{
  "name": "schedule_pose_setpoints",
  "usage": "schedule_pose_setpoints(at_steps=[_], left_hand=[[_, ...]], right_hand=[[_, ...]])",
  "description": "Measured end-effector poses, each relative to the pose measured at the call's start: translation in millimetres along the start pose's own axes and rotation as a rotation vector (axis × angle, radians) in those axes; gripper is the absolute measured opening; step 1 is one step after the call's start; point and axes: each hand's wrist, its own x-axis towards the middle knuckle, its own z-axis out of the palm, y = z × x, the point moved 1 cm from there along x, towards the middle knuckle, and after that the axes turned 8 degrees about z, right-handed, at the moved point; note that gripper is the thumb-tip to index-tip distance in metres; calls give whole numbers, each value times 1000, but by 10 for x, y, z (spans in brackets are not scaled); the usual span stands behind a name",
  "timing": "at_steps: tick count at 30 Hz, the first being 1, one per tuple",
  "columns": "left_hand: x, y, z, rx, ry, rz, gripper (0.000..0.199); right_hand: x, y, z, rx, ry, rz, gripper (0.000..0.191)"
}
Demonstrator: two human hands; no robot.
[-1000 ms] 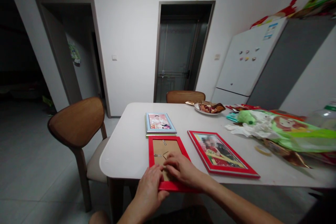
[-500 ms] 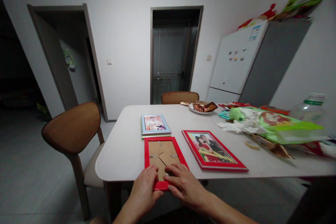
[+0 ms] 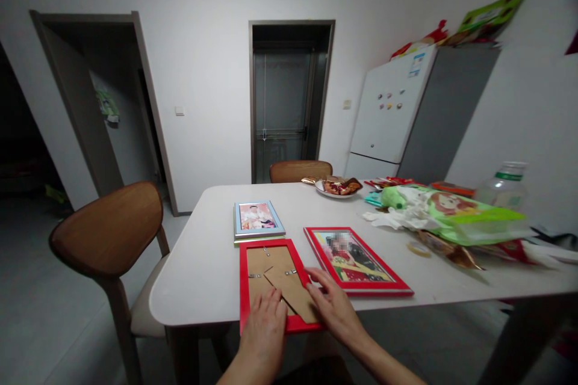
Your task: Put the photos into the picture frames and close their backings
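Observation:
A red picture frame (image 3: pixel 244 289) lies face down at the table's near edge, its lower end jutting slightly past it. Its brown backing board (image 3: pixel 262 261) carries metal clips and a slanted stand strip. My left hand (image 3: pixel 266 328) is closed over the frame's lower side, fingertips on the board; its thumb is partly hidden. Around the right rim, my right hand (image 3: pixel 334 307) has its fingers closed. To the right, a second red picture frame (image 3: pixel 361 289) lies photo up. Behind, a light blue picture frame (image 3: pixel 259 231) rests on a greenish-edged one.
On the table's right are a green plastic package (image 3: pixel 474 216), crumpled white tissue (image 3: pixel 410 210), a tape roll (image 3: pixel 419 249) and a clear bottle (image 3: pixel 503 186). A plate of food (image 3: pixel 338 189) stands at the back. A wooden chair (image 3: pixel 112 228) stands left.
My right hand has moved from the frame's bottom edge up to its right rim. My left hand has shifted right along the lower side, onto the board. The view has turned slightly right.

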Motion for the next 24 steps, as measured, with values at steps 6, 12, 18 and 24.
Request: schedule_pose_setpoints(at_steps=[6,12,18,24], left_hand=[[-26,117,-290,-453,420,-30,46],[210,412,-571,-1147,789,-130,28],[614,290,-359,-1377,729,-124,50],[919,496,256,-1200,445,-171,33]], right_hand=[[-142,-11,110,661,-44,461,40],[-247,-380,368,1037,-268,398,37],[307,-296,-577,740,-32,467,42],[711,110,-1343,484,-13,505,34]])
